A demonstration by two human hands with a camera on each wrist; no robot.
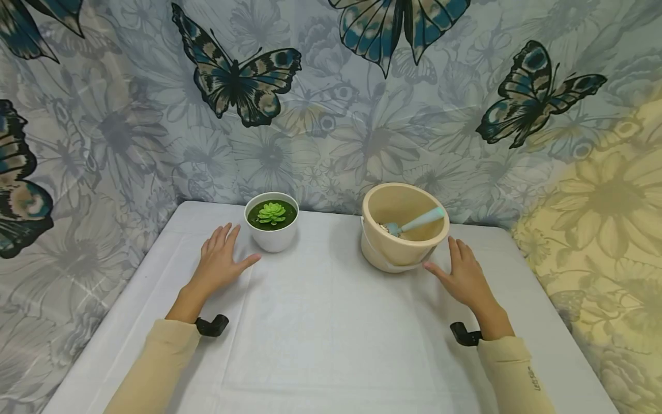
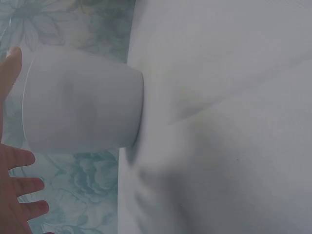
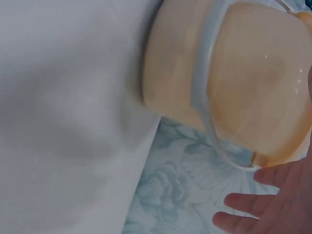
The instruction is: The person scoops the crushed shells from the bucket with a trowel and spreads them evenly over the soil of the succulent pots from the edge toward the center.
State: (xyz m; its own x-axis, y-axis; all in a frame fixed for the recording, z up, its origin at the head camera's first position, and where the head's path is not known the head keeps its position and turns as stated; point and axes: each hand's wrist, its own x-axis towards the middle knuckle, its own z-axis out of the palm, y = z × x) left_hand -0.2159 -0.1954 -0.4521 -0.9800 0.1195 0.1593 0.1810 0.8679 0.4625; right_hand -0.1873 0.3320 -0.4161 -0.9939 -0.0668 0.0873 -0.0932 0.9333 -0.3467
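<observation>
Hands flat on white counter, fingers straight and spread, holding nothing. Left hand just beside white succulent pot; right hand just beside cream bucket with blue scoop inside. Best to close on each vessel low around its wall, lifting level so scoop stays put.

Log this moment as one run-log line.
left hand: open, beside white plant pot | right hand: open, beside cream bucket | scoop: inside bucket
</observation>
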